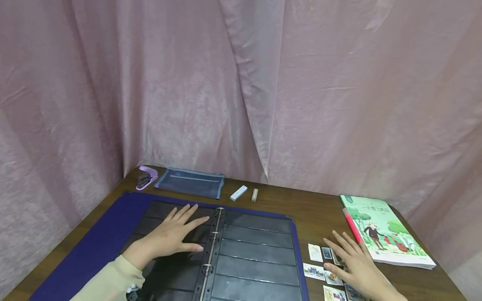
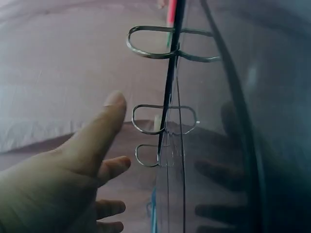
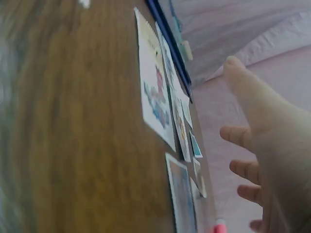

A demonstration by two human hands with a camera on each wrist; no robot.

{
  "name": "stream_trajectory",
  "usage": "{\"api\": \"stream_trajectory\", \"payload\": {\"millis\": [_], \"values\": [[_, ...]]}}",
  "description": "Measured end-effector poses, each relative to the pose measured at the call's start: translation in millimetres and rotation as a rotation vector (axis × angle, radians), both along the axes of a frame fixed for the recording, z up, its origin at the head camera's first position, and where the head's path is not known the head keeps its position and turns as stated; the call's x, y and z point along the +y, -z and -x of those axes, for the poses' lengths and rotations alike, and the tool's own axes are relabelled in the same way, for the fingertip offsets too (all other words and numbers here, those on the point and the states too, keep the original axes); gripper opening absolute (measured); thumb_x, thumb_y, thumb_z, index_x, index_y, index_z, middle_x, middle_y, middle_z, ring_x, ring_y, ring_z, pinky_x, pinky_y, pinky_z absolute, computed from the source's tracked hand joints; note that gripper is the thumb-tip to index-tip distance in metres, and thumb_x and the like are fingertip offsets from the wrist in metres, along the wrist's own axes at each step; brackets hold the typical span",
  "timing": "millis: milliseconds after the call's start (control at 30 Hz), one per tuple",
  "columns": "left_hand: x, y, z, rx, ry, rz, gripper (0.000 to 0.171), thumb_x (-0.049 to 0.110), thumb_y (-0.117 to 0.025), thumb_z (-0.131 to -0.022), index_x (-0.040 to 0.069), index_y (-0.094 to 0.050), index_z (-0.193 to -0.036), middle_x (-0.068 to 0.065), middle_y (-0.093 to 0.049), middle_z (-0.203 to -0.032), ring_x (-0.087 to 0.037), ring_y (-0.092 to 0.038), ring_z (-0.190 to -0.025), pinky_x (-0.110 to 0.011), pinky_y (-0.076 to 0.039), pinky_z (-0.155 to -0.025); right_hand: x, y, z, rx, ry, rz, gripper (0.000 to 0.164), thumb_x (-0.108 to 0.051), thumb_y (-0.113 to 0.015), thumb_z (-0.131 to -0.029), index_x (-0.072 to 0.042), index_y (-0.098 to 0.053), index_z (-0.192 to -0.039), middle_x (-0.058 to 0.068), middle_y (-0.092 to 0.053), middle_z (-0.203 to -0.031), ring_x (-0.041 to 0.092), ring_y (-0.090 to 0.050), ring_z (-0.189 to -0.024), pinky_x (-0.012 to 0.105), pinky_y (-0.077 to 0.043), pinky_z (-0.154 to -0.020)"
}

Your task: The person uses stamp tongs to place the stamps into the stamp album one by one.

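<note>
An open ring-binder stamp album [image 1: 260,251] with a blue cover and black pocketed pages lies on the table, its metal rings [image 2: 150,43] standing along the middle. Over the left page my left hand [image 1: 173,234] is spread, fingers straight and holding nothing, its thumb pointing toward the rings. To the right of the album are several postage stamps [image 1: 313,271] laid in rows. My right hand [image 1: 354,265] hovers over them with fingers extended and nothing in its grasp, partly hiding some of the stamps. In the right wrist view a white-edged stamp [image 3: 154,82] lies flat on the wood.
A green picture-covered book [image 1: 388,234] lies at the right, a pink strip along its left side. Along the back are a purple stapler-like item [image 1: 148,177], a blue mesh zip pouch [image 1: 190,183], a white-and-blue small block [image 1: 239,192] and a small beige piece [image 1: 254,195]. Pink curtains [image 1: 199,92] hang behind.
</note>
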State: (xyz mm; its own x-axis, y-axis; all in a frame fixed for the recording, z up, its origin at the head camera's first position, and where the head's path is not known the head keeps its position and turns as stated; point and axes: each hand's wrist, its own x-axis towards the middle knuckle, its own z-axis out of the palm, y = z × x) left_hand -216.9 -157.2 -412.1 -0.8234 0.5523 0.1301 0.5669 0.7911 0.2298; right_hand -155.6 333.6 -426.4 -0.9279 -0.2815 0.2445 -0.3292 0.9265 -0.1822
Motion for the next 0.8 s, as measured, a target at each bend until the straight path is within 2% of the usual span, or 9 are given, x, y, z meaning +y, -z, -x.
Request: {"api": "stream_trajectory", "payload": {"millis": [67,167,267,400,500,667,800], "values": [[1.9,-3.5,-1.5,-0.011,0.01,-0.007,0.078,0.067,-0.048,-0.074,0.028,-0.031,-0.139,-0.018,-0.018,-0.148,-0.039,-0.014,-0.137,-0.06,-0.013,-0.105,-0.6,-2.6,1.3,0.019,-0.01,-0.007,0.06,-0.048,-0.059,-0.08,-0.024,-0.043,-0.133,0.012,-0.037,-0.141,0.035,-0.027,-0.132,0.066,-0.015,-0.099],[5.0,-9.6,-3.5,-0.046,0.026,-0.02,0.076,0.065,-0.05,-0.074,0.028,-0.032,-0.138,-0.019,-0.021,-0.147,-0.039,-0.017,-0.136,-0.061,-0.016,-0.104,-1.2,-6.0,2.1,0.036,-0.029,-0.007,0.06,-0.048,-0.062,-0.078,-0.021,-0.048,-0.129,0.012,-0.043,-0.136,0.038,-0.041,-0.122,0.061,-0.035,-0.087],[8.4,-16.2,-4.8,-0.097,0.034,-0.036,0.076,0.065,-0.051,-0.074,0.029,-0.033,-0.138,-0.019,-0.024,-0.146,-0.04,-0.021,-0.134,-0.062,-0.021,-0.101,-2.3,-10.6,1.1,0.013,-0.037,0.007,0.059,-0.049,-0.061,-0.078,-0.019,-0.05,-0.128,0.012,-0.047,-0.133,0.037,-0.048,-0.116,0.055,-0.044,-0.079],[12.9,-24.9,-5.9,-0.143,0.044,-0.063,0.075,0.063,-0.054,-0.073,0.03,-0.034,-0.137,-0.018,-0.029,-0.144,-0.042,-0.029,-0.13,-0.062,-0.029,-0.096,-5.3,-18.7,-2.6,-0.064,-0.027,0.037,0.058,-0.051,-0.058,-0.079,-0.019,-0.05,-0.127,0.01,-0.05,-0.13,0.036,-0.05,-0.113,0.051,-0.047,-0.076],[17.4,-30.8,-5.7,-0.15,0.066,-0.082,0.074,0.059,-0.058,-0.073,0.027,-0.036,-0.136,-0.016,-0.036,-0.14,-0.039,-0.035,-0.127,-0.058,-0.033,-0.095,-6.6,-26.4,-5.2,-0.1,-0.013,0.032,0.057,-0.052,-0.057,-0.08,-0.019,-0.051,-0.125,0.006,-0.052,-0.127,0.032,-0.053,-0.111,0.049,-0.048,-0.078],[28.6,-37.9,-5.1,-0.156,0.127,-0.127,0.07,0.05,-0.064,-0.074,0.021,-0.041,-0.133,-0.006,-0.045,-0.132,-0.028,-0.042,-0.123,-0.049,-0.039,-0.095,-5.5,-39.4,-10.3,-0.11,0.005,0.006,0.053,-0.051,-0.056,-0.081,-0.016,-0.055,-0.12,-0.001,-0.058,-0.118,0.025,-0.056,-0.108,0.045,-0.047,-0.081],[39.3,-42.6,-5.1,-0.214,0.165,-0.175,0.067,0.05,-0.064,-0.074,0.022,-0.043,-0.131,0.0,-0.047,-0.129,-0.023,-0.044,-0.121,-0.045,-0.04,-0.096,-2.5,-46.9,-15.1,-0.114,0.003,-0.001,0.048,-0.049,-0.057,-0.081,-0.015,-0.058,-0.116,-0.004,-0.062,-0.112,0.019,-0.059,-0.101,0.039,-0.049,-0.079]]}}
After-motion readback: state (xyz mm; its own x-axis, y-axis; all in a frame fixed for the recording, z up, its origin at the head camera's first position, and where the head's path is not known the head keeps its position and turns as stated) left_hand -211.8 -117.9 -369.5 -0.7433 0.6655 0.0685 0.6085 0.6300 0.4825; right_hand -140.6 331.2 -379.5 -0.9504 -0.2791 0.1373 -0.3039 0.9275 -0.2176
